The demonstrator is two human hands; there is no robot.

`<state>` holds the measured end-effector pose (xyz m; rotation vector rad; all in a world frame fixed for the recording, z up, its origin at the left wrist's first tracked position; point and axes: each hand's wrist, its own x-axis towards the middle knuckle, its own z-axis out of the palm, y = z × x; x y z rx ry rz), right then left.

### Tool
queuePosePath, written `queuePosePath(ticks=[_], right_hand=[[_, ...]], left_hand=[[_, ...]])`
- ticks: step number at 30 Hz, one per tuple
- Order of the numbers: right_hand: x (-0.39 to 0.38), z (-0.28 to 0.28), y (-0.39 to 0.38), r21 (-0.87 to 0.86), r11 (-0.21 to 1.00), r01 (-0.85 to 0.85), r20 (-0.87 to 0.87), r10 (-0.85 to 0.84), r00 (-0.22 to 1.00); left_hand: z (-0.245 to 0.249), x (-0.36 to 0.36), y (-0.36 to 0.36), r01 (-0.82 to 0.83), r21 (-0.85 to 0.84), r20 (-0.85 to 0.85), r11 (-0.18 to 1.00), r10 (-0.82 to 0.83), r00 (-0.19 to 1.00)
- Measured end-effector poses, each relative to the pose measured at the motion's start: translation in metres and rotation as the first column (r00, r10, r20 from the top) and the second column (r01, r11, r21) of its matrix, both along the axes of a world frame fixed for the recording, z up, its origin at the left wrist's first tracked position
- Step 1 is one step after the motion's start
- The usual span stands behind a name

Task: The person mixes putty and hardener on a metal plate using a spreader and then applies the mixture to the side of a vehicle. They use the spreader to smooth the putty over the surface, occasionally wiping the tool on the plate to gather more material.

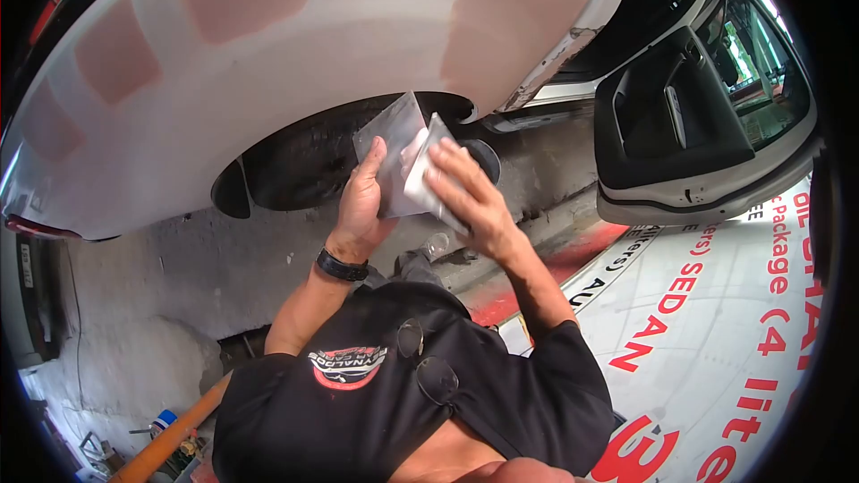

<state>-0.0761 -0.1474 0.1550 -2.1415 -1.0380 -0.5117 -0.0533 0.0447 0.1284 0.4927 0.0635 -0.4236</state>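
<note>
My left hand (361, 197), with a dark band on the wrist, grips a flat translucent plate (394, 118) tilted over the wheel arch. Pale pinkish putty (412, 148) lies on the plate's face. My right hand (467, 195) is closed on a flat, pale putty spreader (419, 182), its fingers pressed along the back. The spreader's edge is close against the plate; whether it touches cannot be made out. Just beyond both hands is the white car body panel (358, 27), with pinkish patches (514, 22) of filler on it.
An open car door (671, 125) stands at the right. Below it spreads a white banner (698, 304) with red lettering. The dark wheel (304, 161) sits under the arch, above a grey concrete floor (170, 286). An orange pole (170, 434) leans at the lower left.
</note>
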Motion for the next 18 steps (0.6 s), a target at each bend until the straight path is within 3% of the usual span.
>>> queuePosePath(ticks=[2,3,5,7,8,9,11,12,14,17,18], right_hand=[[0.014,-0.009,-0.014,-0.162,0.978,0.132,-0.054,-0.143,0.988],[0.016,-0.009,-0.023,-0.353,0.912,0.208,-0.050,-0.240,0.969],[0.016,-0.009,-0.031,-0.522,0.796,0.308,0.132,-0.281,0.951],[0.014,0.011,-0.026,-0.299,0.875,0.379,0.132,-0.356,0.925],[0.011,0.029,-0.018,-0.129,0.907,0.401,0.073,-0.394,0.916],[0.009,0.025,-0.011,-0.063,0.911,0.408,0.097,-0.401,0.911],[-0.007,0.007,0.009,-0.447,0.828,0.337,0.192,-0.279,0.941],[-0.012,0.006,0.016,-0.484,0.823,0.297,0.171,-0.244,0.955],[-0.009,0.028,0.007,-0.450,0.801,0.395,0.278,-0.295,0.914],[-0.003,0.029,0.009,-0.330,0.794,0.511,0.303,-0.424,0.854],[-0.004,0.021,0.014,-0.426,0.804,0.415,0.264,-0.328,0.907]], left_hand=[[-0.001,0.000,0.007,-0.057,0.135,0.005,0.989,0.056,0.998],[-0.002,0.001,0.010,-0.096,0.190,0.018,0.977,0.094,0.995],[-0.006,0.006,0.016,-0.200,0.298,0.109,0.933,0.175,0.979],[-0.018,0.007,0.018,-0.328,0.392,0.244,0.860,0.246,0.938],[-0.022,0.007,0.011,-0.363,0.454,0.177,0.814,0.317,0.932],[-0.022,0.003,0.009,-0.355,0.517,0.163,0.779,0.318,0.934],[-0.009,0.002,0.006,-0.337,0.633,0.158,0.697,0.310,0.938],[0.002,0.003,-0.003,-0.469,0.589,0.268,0.658,0.389,0.882],[0.004,0.004,-0.002,-0.498,0.580,0.282,0.644,0.416,0.865],[-0.001,-0.001,0.001,-0.422,0.623,0.228,0.659,0.364,0.903],[-0.001,0.000,0.001,-0.381,0.640,0.210,0.667,0.326,0.922]])
